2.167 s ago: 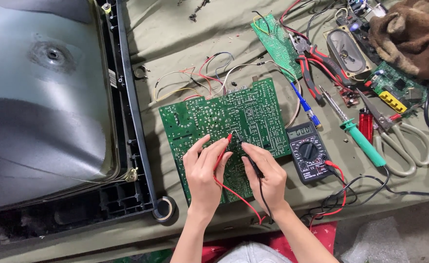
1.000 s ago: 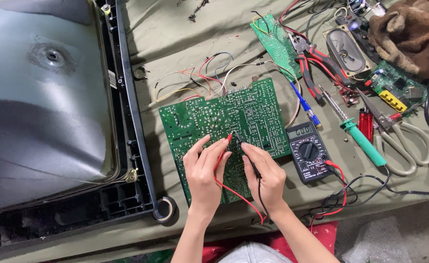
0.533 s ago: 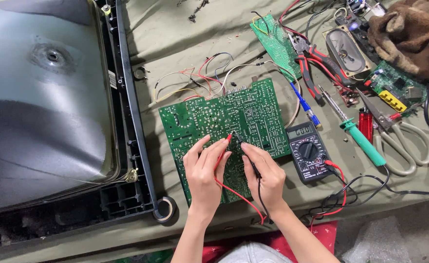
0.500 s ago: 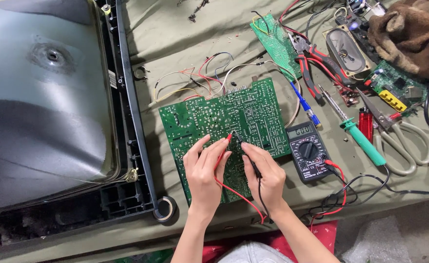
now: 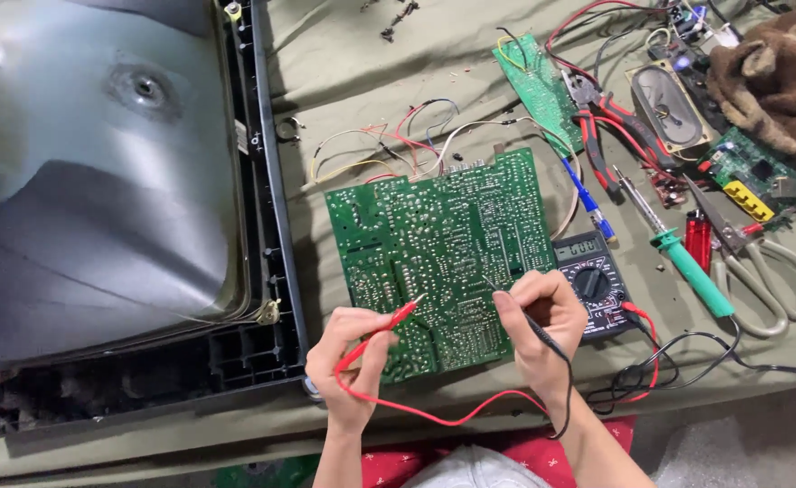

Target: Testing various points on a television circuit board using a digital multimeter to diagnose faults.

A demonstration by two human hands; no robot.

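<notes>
A: State what each of the hands holds.

B: My left hand [image 5: 353, 366] is closed around the red probe [image 5: 389, 325], gripped like a pen, so the tip can be set on one small solder point. My right hand [image 5: 542, 325] is closed the same way around the black probe [image 5: 517, 307]. Both tips rest on the circuit board [image 5: 443, 253], near its lower edge and a little apart from each other.

A: Where does the board lie?

B: Flat on the desk [image 5: 371, 81], solder side up, so the joints are exposed to the probes. Loose coloured wires [image 5: 389, 149] trail off its top edge. The television shell [image 5: 99, 208] lies face down just to the left.

A: And the meter?

B: The meter [image 5: 592, 285] sits touching the board's right edge, display toward me, so it can be read without moving either hand. The red lead [image 5: 434, 416] and black lead [image 5: 565, 389] loop below my wrists, slack, and do not drag on the probes.

A: Other tools?

B: Right of the meter, well apart from the hands: a green-handled screwdriver [image 5: 682, 262], scissors [image 5: 759, 271], red-handled pliers [image 5: 610, 126], a speaker [image 5: 664, 104] and a smaller green board [image 5: 538, 81]
</notes>
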